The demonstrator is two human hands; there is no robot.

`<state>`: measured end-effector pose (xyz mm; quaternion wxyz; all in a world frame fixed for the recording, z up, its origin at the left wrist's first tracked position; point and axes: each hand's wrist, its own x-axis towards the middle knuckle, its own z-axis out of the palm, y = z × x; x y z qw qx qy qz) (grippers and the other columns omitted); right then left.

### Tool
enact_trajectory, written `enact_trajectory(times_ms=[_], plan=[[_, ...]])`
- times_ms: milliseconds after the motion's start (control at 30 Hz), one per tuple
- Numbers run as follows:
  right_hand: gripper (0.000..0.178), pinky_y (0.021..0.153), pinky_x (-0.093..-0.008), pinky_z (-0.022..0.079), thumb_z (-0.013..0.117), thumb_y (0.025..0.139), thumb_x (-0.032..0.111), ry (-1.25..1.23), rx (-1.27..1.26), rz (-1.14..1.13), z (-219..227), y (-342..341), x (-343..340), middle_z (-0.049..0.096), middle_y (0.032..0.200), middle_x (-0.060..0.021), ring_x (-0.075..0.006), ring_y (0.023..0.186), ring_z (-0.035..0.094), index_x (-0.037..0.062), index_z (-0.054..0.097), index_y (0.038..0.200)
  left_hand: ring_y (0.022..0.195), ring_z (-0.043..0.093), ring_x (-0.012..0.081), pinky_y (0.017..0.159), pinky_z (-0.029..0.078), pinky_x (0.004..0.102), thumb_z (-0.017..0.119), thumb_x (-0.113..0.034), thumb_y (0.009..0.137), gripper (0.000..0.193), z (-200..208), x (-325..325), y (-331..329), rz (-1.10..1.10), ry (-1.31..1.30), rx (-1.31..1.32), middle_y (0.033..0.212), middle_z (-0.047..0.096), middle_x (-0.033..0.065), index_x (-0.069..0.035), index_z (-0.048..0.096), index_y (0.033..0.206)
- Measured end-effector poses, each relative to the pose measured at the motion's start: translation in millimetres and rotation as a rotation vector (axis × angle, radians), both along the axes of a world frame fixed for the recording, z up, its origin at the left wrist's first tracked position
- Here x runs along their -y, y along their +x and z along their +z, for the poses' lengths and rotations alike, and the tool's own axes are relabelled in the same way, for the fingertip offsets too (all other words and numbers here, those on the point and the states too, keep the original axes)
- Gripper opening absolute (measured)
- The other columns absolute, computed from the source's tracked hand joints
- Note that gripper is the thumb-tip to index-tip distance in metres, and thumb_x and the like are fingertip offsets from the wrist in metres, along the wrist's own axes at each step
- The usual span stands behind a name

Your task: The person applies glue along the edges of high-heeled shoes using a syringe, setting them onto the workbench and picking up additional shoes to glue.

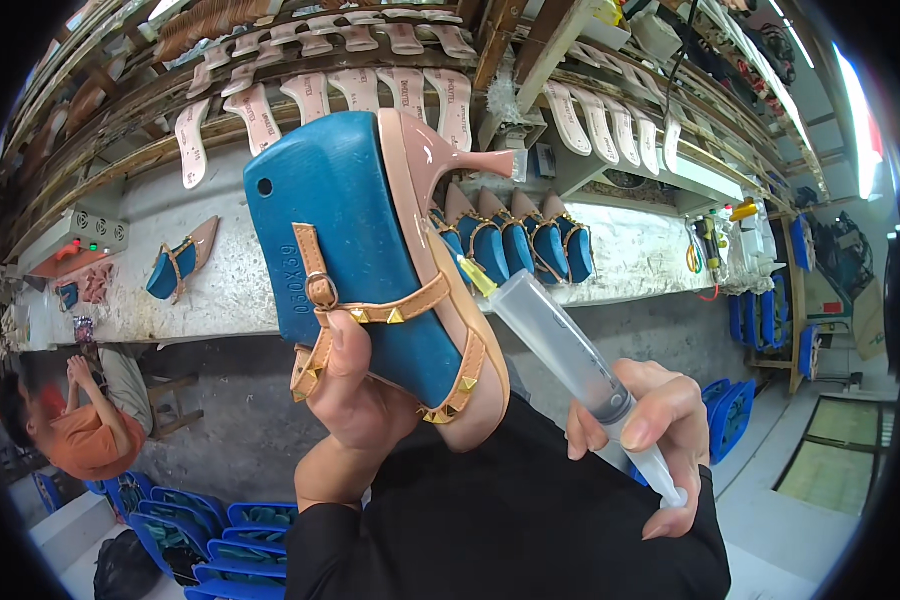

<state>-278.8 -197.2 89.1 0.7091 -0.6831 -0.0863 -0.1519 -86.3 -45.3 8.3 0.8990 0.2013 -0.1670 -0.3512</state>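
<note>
A pink high-heeled shoe (417, 150) with gold-studded straps is tilted on its side close before me, a blue shoe last (340, 190) inside it. My left hand (355, 405) grips it from below, the thumb against the buckled tan strap (370, 310). To the right, my right hand (660, 410) is closed around a clear plastic syringe (560, 335), fingers on its lower barrel and plunger. The syringe's yellow-green tip (477, 277) points at the shoe's edge; whether it touches there I cannot tell.
Several similar shoes (518, 245) stand in a row on the whitish workbench (240, 270), and a single shoe (183, 262) lies at left. Pink insoles (307, 97) line the racks behind. Blue bins (175, 530) sit at lower left, near another person (95, 440) in orange.
</note>
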Motion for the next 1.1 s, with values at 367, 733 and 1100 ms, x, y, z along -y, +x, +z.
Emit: enact_trajectory(times_ms=[367, 733, 1100], plan=[[0.073, 0.049, -0.0295, 0.051, 0.089, 0.065, 0.047, -0.101, 0.025, -0.077, 1.6, 2.1, 0.2, 0.061, 0.084, -0.0166, -0.0200, 0.060, 0.062, 0.0079, 0.059, 0.118, 0.124, 0.063, 0.0272, 0.109, 0.048, 0.0456, 0.042, -0.033, 0.110, 0.048, -4.7, 2.5, 9.7, 0.004, -0.055, -0.045, 0.139, 0.061, 0.0148, 0.000, 0.047, 0.145], [0.071, 0.047, -0.0264, 0.042, 0.088, 0.065, 0.047, -0.055, 0.008, -0.046, 8.4, 3.4, 8.0, 0.061, 0.080, -0.0164, -0.0176, 0.058, 0.059, 0.0057, 0.060, 0.116, 0.123, 0.063, 0.0265, 0.108, 0.049, 0.0457, 0.044, -0.033, 0.110, 0.047, -2.8, 3.4, 12.6, 0.014, 0.001, -0.047, 0.138, 0.062, 0.0132, -0.002, 0.048, 0.146], [0.070, 0.048, -0.0273, 0.043, 0.088, 0.067, 0.047, -0.031, 0.015, -0.065, 0.9, 4.5, 5.7, 0.060, 0.080, -0.0147, -0.0175, 0.059, 0.059, 0.0058, 0.060, 0.116, 0.126, 0.061, 0.0304, 0.108, 0.049, 0.0500, 0.045, -0.038, 0.109, 0.051, -11.6, 6.8, 15.9, 0.010, -0.028, -0.223, 0.142, 0.058, 0.0145, -0.006, 0.045, 0.148]])
